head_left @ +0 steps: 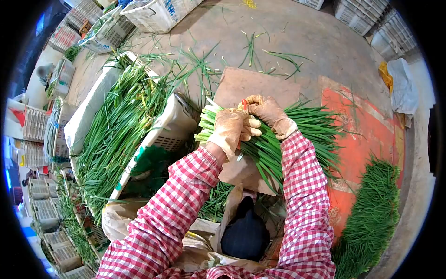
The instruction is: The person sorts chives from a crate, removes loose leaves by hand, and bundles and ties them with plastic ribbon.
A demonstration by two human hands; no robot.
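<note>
A thick bunch of garlic chives (304, 122) lies across a brown board (258, 86), pale stem ends to the left and green leaves to the right. My left hand (230, 128), in a thin cream glove, is closed over the bunch near its stems. Beside it, my right hand (269, 112), gloved alike, pinches a red tie (244, 103) at the top of the bunch. A bit of red also shows under the left hand; how far the tie goes round is hidden.
To the left, a white crate (139, 169) tilts, heaped with loose chives (118, 121). At right, cut chives (371, 214) cover part of an orange-red sheet (355, 135). Stray leaves (251, 49) litter the floor ahead. More crates (160, 14) stand behind and along the left.
</note>
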